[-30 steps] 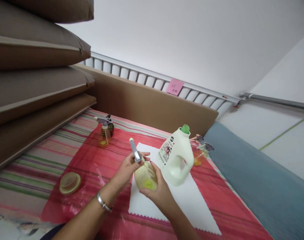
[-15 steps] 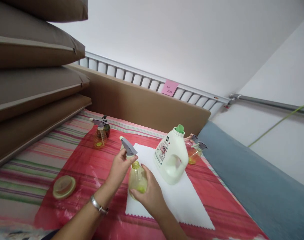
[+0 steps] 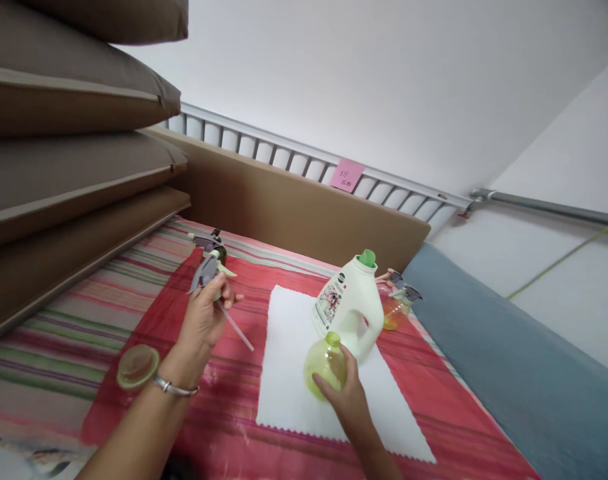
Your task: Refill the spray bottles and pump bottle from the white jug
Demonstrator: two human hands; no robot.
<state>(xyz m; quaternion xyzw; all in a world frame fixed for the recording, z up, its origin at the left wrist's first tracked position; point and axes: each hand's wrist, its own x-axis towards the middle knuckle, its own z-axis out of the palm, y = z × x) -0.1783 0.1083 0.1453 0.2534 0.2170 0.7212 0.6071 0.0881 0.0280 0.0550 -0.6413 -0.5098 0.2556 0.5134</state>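
Note:
My left hand (image 3: 207, 313) is closed around the neck of a grey trigger sprayer head (image 3: 207, 270), whose thin clear dip tube (image 3: 237, 327) hangs free, out of any bottle. A round, see-through yellow-green bottle (image 3: 324, 367) with an uncapped mouth is gripped by my right hand (image 3: 349, 387), over the white scalloped cloth (image 3: 284, 347). Just behind that bottle stands a pale green detergent jug (image 3: 351, 300) with a green spout in its top. Whether any liquid is in the bottle is hard to make out.
Spray bottles stand at the back left (image 3: 219, 250) and back right (image 3: 397, 310). A round lidded container (image 3: 137, 367) lies left on the red plastic sheet (image 3: 234, 380). Stacked brown cushions (image 3: 79, 160) rise at left; a brown board (image 3: 294, 200) closes off the back.
The sprayer head has come away from the bottle mouth, moving left and up with my left hand, baring its tube. My right hand has shifted the bottle right, closer to the jug.

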